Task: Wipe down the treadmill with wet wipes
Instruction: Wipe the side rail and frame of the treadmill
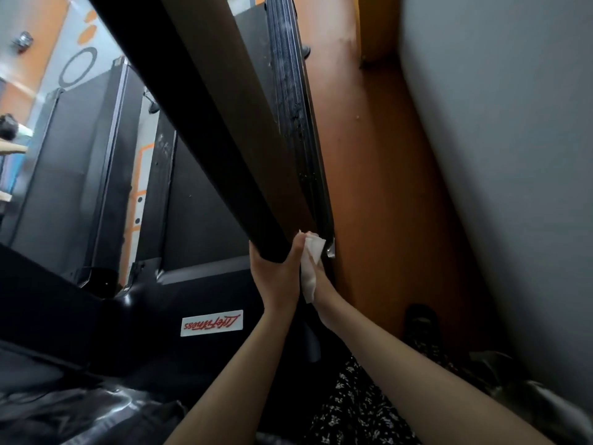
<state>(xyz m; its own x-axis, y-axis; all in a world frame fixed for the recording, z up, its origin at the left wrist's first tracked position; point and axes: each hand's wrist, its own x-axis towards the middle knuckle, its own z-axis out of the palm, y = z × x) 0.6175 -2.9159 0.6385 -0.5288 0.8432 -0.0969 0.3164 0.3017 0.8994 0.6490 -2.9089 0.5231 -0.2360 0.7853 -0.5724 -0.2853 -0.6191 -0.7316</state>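
Down at the foot of the treadmill's (205,216) black upright (205,130), my left hand (276,274) is wrapped round the post's lower end, thumb on one side and fingers on the other, bracing it. My right hand (325,297) sits just beside it and holds the wet wipe (310,271), a bunched white sheet pressed in between my two hands against the side of the post. The wipe covers most of my right fingers, so I cannot see exactly how they lie on it. I judge the wipe to be light, limp and damp: it will fold and slide under the palm rather than hold a shape, so I would keep it flat beneath the fingers and pinch one edge so it cannot creep out. The upright looks smooth, stiff and fixed, probably slick once wet, so a firm encircling hold and long strokes along its length should suit. The ribbed side rail (295,117) runs away just beyond the wipe and shows specks of grime in its grooves, which I expect will need fingertip pressure along the ribs. A Life Fitness label (211,322) sits on the black hood below my left wrist, and the orange-brown floor (385,187) lies to the right.
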